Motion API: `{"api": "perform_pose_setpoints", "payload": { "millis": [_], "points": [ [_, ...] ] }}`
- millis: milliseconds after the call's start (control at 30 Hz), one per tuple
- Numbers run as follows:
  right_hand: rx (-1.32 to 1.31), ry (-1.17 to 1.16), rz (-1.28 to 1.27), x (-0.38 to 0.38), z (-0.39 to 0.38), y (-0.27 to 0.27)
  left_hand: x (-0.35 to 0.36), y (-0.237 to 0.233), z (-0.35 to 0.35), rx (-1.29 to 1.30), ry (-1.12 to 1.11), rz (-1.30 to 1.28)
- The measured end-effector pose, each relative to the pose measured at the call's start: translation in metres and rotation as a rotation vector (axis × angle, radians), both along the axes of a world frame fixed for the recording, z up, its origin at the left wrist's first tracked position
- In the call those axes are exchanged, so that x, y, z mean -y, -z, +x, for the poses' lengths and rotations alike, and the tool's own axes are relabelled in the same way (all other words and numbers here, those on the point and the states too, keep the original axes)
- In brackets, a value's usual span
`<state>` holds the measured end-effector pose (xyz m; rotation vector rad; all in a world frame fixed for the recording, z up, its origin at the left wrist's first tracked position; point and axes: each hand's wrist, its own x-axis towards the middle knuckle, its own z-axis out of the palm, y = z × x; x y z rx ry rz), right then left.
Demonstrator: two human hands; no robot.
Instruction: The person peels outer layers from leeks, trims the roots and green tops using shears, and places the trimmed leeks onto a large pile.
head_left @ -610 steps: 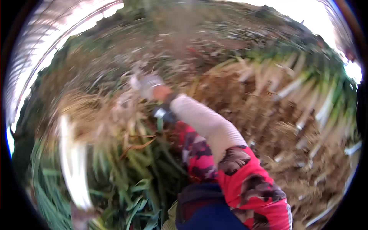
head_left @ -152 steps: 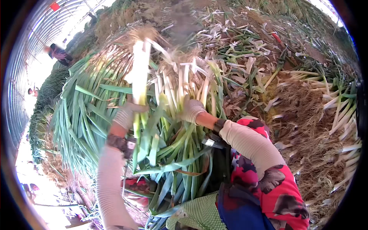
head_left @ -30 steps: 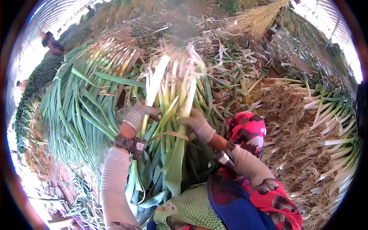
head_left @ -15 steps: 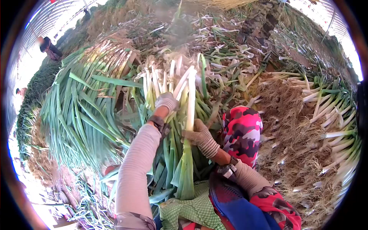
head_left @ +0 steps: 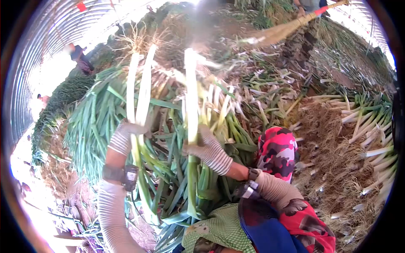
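Observation:
My left hand (head_left: 127, 134), in a striped glove, is closed around two leeks (head_left: 144, 90) with stringy roots at their upper ends. They stand upright, white stalks above the hand and green leaves hanging below. My right hand (head_left: 206, 148), gloved too, grips a thick leek (head_left: 191, 84) by its lower white part; its top end looks blunt, without visible long roots. Below and between the hands lies a pile of leeks (head_left: 217, 99), white ends pointing away from me, leaves towards my lap.
A heap of leafy leeks (head_left: 95, 120) lies at the left. Rows of rooted leeks (head_left: 358, 122) lie at the right, beside my camouflage-patterned knee (head_left: 277, 154). Peeled scraps (head_left: 270, 80) cover the ground ahead. A straw broom (head_left: 287, 28) is near a person at the back.
My left hand has moved left, away from the pile, and now holds two rooted leeks upright. My right hand still holds its leek, slightly further left. The view has shifted, and the broom shows more fully.

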<state>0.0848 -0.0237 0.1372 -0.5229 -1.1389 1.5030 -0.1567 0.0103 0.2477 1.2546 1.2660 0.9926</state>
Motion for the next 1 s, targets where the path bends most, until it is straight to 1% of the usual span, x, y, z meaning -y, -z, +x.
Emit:
{"api": "perform_pose_setpoints", "payload": {
  "millis": [67, 100, 133, 200, 233, 267, 300, 333, 367, 400, 433, 467, 500, 533, 600, 633, 667, 700, 733, 800, 833, 867, 933, 967, 1000],
  "points": [
    [0.202, 0.024, 0.142, 0.008, -0.026, -0.015, -0.004, 0.017, -0.006, -0.08, -0.12, 0.059],
    [0.374, 0.064, 0.283, 0.01, -0.04, -0.016, 0.001, 0.012, 0.001, -0.06, -0.061, -0.009],
    [0.57, 0.047, 0.338, 0.015, -0.049, -0.018, 0.0, 0.031, 0.005, 0.013, -0.181, 0.08],
    [0.829, -0.01, 0.41, 0.029, -0.049, -0.042, 0.027, 0.019, 0.038, 0.082, 0.035, 0.089],
    [0.886, -0.048, 0.455, 0.028, -0.05, -0.042, 0.028, 0.026, 0.04, -0.051, -0.036, 0.138],
    [0.934, -0.084, 0.52, 0.025, -0.042, -0.047, 0.039, 0.009, 0.048, -0.077, -0.021, 0.073],
    [0.981, -0.122, 0.584, 0.017, -0.025, -0.059, 0.041, 0.009, 0.044, 0.008, 0.011, 0.056],
    [0.999, -0.009, 0.642, 0.007, -0.008, -0.073, 0.043, 0.009, 0.039, 0.09, 0.044, 0.039],
    [1.018, 0.108, 0.692, -0.003, 0.009, -0.088, 0.047, 0.005, 0.043, 0.134, 0.063, 0.092],
    [0.979, 0.328, 0.722, -0.018, 0.024, -0.102, 0.057, -0.009, 0.05, 0.113, 0.102, 0.072],
    [0.936, 0.55, 0.734, -0.033, 0.039, -0.116, 0.059, -0.012, 0.046, 0.079, 0.119, 0.032],
    [0.932, 0.599, 0.731, -0.045, 0.046, -0.126, 0.061, -0.012, 0.044, 0.043, 0.14, -0.009],
    [0.928, 0.648, 0.728, -0.056, 0.054, -0.137, 0.064, -0.015, 0.048, 0.051, 0.223, -0.009],
    [0.982, 0.569, 0.724, -0.064, 0.052, -0.148, 0.073, -0.013, 0.059, 0.101, 0.189, 0.013],
    [1.082, 0.41, 0.713, -0.074, 0.05, -0.164, 0.081, -0.014, 0.066, 0.15, 0.311, -0.053],
    [0.677, 0.102, 0.661, -0.077, 0.057, -0.154, 0.085, -0.019, 0.072, 0.123, 0.335, -0.09],
    [0.264, -0.193, 0.584, -0.083, 0.062, -0.133, 0.092, -0.026, 0.079, 0.128, 0.298, -0.103],
    [0.261, -0.158, 0.515, -0.087, 0.054, -0.116, 0.088, -0.021, 0.073, 0.173, 0.378, -0.102],
    [0.458, -0.018, 0.558, -0.102, 0.051, -0.11, 0.083, -0.017, 0.066, 0.218, 0.455, -0.097],
    [0.88, 0.244, 0.615, -0.101, 0.041, -0.136, 0.094, -0.026, 0.067, 0.179, 0.375, -0.137],
    [1.619, 0.284, 0.354, -0.09, 0.06, -0.184, 0.1, -0.027, 0.066, 0.159, 0.336, -0.168],
    [1.361, 0.494, 0.412, -0.138, 0.098, -0.167, 0.1, -0.02, 0.058, 0.18, 0.34, -0.201],
    [0.826, 0.828, 0.64, -0.229, 0.171, -0.135, 0.092, 0.0, 0.034, 0.241, 0.346, -0.238],
    [0.809, 0.946, 0.44, -0.244, 0.215, -0.135, 0.103, -0.006, 0.031, 0.085, 0.267, -0.207],
    [0.769, 1.044, 0.235, -0.255, 0.257, -0.137, 0.112, -0.01, 0.03, 0.177, 0.246, -0.194]
  ]
}}
